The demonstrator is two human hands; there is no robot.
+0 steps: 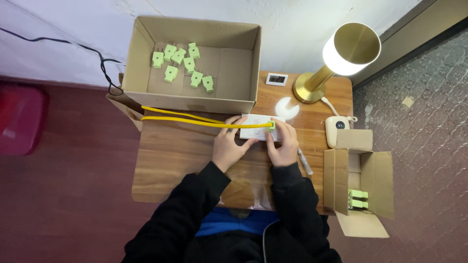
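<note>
White socket block [254, 127]: a flat white rectangle lying on the wooden table [175, 160], roughly at the middle of the table's far half. All places below are given from this block.

Left hand [229, 146]: lies on the block's near-left corner, fingers flat over its left end, pressing on it rather than gripping; nothing is enclosed in the hand.

Right hand [283, 142]: at the block's right end, fingers pinched narrowly on a small green plug [271, 125] that sits against the block's right edge.

Yellow cable [195, 119]: two strands running left from the green plug across the top of the block, then off toward the table's left edge.

Large cardboard box [141, 58]: just beyond the block, open at the top, its near wall almost touching the block's far edge. Inside lie loose green plugs [183, 63], about nine, clustered in its left half.

Brass lamp [341, 53]: beyond and right of the block, lit, throwing a bright spot on the table just past the block's right end.

Small white device [336, 127]: right of the block, near the lamp's base.

Pen-like tool [305, 162]: near and right of the block, beside the right wrist.

Small cardboard box [375, 170]: well right of the block, off the table's edge, flaps open, with a few green pieces [357, 198] inside.
</note>
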